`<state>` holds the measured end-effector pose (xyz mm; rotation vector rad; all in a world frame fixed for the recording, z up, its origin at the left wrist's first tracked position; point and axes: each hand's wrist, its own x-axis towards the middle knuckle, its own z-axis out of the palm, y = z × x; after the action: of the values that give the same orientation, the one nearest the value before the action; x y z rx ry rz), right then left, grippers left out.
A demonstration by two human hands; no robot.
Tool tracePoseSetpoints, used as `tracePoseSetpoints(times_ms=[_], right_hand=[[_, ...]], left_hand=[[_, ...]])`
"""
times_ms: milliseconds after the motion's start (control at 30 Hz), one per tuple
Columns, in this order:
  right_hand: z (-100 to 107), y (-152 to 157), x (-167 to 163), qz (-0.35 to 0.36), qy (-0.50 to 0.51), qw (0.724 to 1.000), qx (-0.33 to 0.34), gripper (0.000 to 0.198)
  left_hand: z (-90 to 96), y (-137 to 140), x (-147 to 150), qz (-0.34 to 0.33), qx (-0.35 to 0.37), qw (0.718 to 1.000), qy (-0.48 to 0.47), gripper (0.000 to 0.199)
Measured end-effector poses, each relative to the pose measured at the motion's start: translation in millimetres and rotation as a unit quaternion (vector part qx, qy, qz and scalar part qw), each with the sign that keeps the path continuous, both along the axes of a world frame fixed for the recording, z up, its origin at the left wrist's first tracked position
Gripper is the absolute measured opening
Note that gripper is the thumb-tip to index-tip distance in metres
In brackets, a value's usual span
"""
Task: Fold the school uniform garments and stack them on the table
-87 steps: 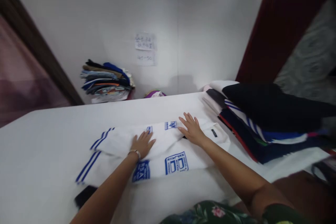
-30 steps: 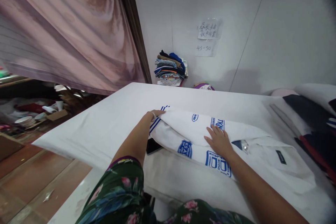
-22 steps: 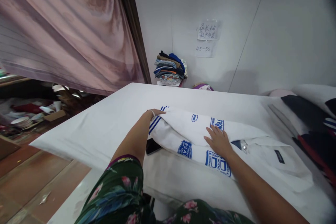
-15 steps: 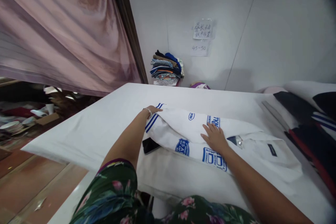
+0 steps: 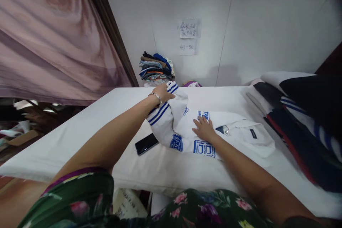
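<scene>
A white jacket [image 5: 184, 124] with blue prints and blue-striped trim lies lengthwise on the white table, its collar end to the right. My left hand [image 5: 163, 94] is closed on the striped hem and holds that end up off the table, bent over toward the right. On the middle of the jacket, between the blue prints, my right hand [image 5: 204, 129] lies flat with fingers spread. A black phone [image 5: 146, 144] rests on the table just left of the jacket's near edge.
Dark and white folded garments [image 5: 299, 128] are piled on the table's right side. Against the wall stands a stack of folded clothes [image 5: 156, 67], with a purple and white item [image 5: 191, 83] beside it. A pink curtain [image 5: 53, 35] hangs at left, beyond the table [image 5: 88, 128].
My left hand has lifted the striped hem and folded it up to the right, uncovering more of the phone. My right hand stays on the jacket. The view has shifted to the right.
</scene>
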<state>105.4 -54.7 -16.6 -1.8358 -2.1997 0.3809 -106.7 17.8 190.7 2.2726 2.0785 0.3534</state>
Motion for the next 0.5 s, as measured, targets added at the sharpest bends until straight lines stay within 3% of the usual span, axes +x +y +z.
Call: tracePoseSetpoints(times_ms=[67,133,167,233,300,333,400,500], right_hand=[[8.0,-2.7,-2.5,-0.011,0.132,0.99,0.036,0.064],[17.0,-7.8,-6.1,-0.019,0.347,0.936,0.057,0.067],[21.9,-10.8,-7.8,-0.02,0.466,0.883,0.046,0.066],[32.3,-16.9,-9.5,-0.01,0.667,0.745,-0.006,0.062],[42.3,-21.9,-6.7,0.007,0.785,0.616,-0.061,0.054],[46.9,-23.7,-3.3,0.015,0.819,0.568,-0.078,0.051],[54.8,-25.9,7.2,0.02,0.862,0.498,-0.089,0.049],[64.5,-27.6,29.6,0.016,0.89,0.448,-0.086,0.054]], left_hand=[[8.8,-10.5,29.5,-0.036,0.002,0.999,0.012,0.069],[12.8,-18.2,58.4,-0.065,-0.008,0.998,0.024,0.069],[13.3,-20.9,72.5,-0.077,-0.015,0.996,0.03,0.068],[12.4,-24.0,99.9,-0.098,-0.029,0.994,0.041,0.065],[9.9,-25.0,126.4,-0.118,-0.044,0.991,0.048,0.061],[8.4,-25.3,139.3,-0.127,-0.052,0.989,0.05,0.059],[5.5,-26.8,164.3,-0.139,-0.072,0.986,0.053,0.057],[2.1,-33.7,199.4,-0.16,-0.106,0.981,0.018,0.056]])
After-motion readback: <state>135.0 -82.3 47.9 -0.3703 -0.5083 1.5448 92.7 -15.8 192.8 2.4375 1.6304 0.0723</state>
